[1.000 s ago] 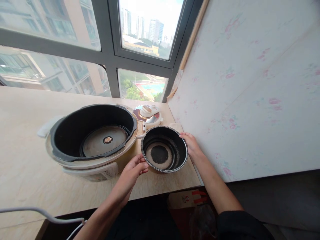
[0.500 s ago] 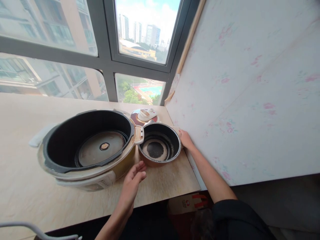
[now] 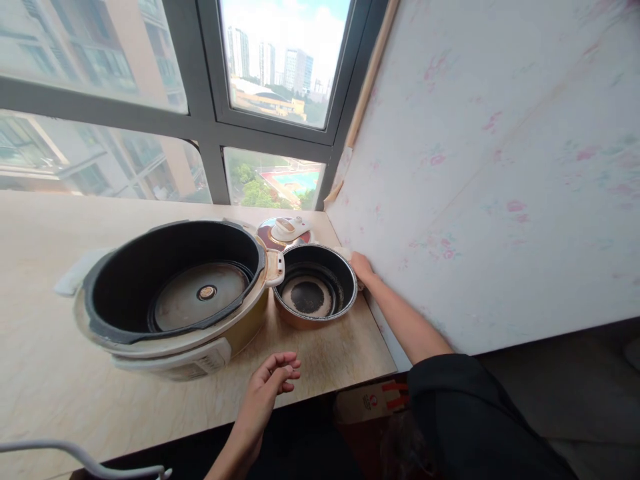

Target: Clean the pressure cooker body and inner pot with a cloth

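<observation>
A large electric pressure cooker body (image 3: pixel 243 325) with a dark, lidless interior stands on the counter. Touching or nearly touching its right side is a smaller round pot (image 3: pixel 316 319), black inside and brownish outside. My right hand (image 3: pixel 361 268) reaches between this pot and the wall, beside a pale object (image 3: pixel 344 253). Its fingertips are mostly hidden, so what it holds, if anything, does not show. In front of the pot, my left hand (image 3: pixel 274 377) hovers over the counter's front part, holding nothing, its fingers loosely bent and apart. Behind the pot lies a round lid (image 3: pixel 285 230) with a white handle.
A flower-patterned wall (image 3: pixel 460 200) bounds the counter (image 3: pixel 37 347) on the right, and a grey-framed window (image 3: pixel 273 133) at the back. A grey cable (image 3: pixel 75 452) crosses the lower left corner. Below the counter edge is a paper bag (image 3: pixel 367 403) with orange handles.
My left hand has drawn back from the small pot toward the counter's front edge, its fingers bending more. My right hand stays by the pot's right side. The view has shifted slightly.
</observation>
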The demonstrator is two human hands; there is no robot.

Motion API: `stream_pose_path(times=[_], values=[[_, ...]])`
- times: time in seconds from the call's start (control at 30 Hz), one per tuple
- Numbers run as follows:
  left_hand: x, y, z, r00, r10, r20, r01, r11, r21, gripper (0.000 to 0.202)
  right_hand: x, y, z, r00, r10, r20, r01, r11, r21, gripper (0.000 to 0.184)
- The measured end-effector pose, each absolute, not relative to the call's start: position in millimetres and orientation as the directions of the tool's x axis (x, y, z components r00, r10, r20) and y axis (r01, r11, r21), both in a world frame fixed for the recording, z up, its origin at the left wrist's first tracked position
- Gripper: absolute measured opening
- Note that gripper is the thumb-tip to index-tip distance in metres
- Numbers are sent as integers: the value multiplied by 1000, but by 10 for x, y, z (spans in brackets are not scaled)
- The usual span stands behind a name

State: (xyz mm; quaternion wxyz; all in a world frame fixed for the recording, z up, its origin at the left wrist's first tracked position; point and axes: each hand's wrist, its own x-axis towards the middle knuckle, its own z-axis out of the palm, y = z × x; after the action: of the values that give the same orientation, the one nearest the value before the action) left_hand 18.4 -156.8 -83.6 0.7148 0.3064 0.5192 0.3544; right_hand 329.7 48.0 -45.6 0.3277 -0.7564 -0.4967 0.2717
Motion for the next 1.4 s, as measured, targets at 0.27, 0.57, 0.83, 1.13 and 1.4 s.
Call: stream_pose_path(times=[0.27, 0.57, 0.83, 1.13, 1.4], values=[[182, -1769, -964, 282, 805, -522, -160, 576, 802, 47, 3210, 338, 489, 371, 868, 330, 844, -167, -511, 39], [-134, -1749, -120, 473, 850, -232, -226, 372, 900, 36, 2413, -91, 1401, 195, 916, 350, 218, 308, -926, 45], [-550, -1531, 377, 182, 929, 324, -501, -196, 843, 64, 1364, -279, 1168, -335, 942, -21, -144, -73, -987, 42], [-670, -1390, 682, 118, 898, 423, -25, -423, 906, 73, 1003, -264, 954, -470, 876, -111, -115, -186, -976, 56], [-596, -930, 711, 68, 789, 611, 144, -613, 776, 97, 982, -156, 1057, -596, 780, -191, -38, -265, -964, 66]])
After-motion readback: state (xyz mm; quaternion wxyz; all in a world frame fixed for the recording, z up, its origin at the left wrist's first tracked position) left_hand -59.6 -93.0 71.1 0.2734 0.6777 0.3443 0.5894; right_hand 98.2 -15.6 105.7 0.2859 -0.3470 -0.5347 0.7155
